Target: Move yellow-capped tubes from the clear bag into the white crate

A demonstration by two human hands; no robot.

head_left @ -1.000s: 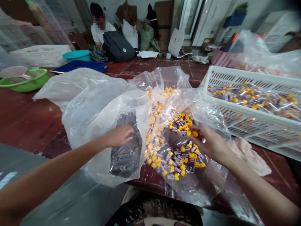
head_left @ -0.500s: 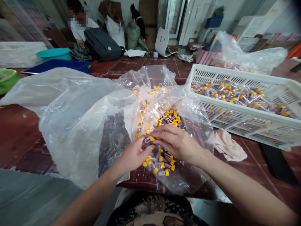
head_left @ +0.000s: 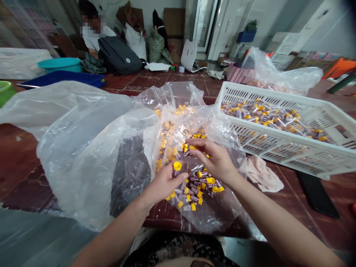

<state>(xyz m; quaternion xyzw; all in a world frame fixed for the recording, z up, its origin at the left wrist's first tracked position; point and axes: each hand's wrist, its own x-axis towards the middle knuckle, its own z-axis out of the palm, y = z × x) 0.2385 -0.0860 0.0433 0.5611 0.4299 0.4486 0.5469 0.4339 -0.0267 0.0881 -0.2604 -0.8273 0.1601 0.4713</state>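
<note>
Between the thumb and fingers of my left hand (head_left: 162,183) stands a small purple tube with a yellow cap (head_left: 177,168), cap upward. My right hand (head_left: 215,157) is over the pile just above and to the right, its fingers and thumb closed around a yellow-capped tube (head_left: 191,147); the fingertips partly hide it. Beneath both hands, many loose purple tubes with yellow caps (head_left: 198,187) lie on an opened clear plastic bag (head_left: 214,218). Left of my left hand, clear, slim plastic pieces (head_left: 129,170) lie in a large translucent bag (head_left: 83,137).
A white slotted crate (head_left: 278,139) at the right holds several wrapped yellow-and-purple packs (head_left: 264,113). Beside it lie a pink cloth (head_left: 264,173) and a flat black object (head_left: 317,194). Farther back are a blue tray (head_left: 61,78), a turquoise basin (head_left: 59,65) and a seated person (head_left: 96,37).
My hands, together before, have moved apart. The right went up to the pile; the left kept a tube, now upright with its cap showing. More tubes show below the right hand. The view shifted slightly.
</note>
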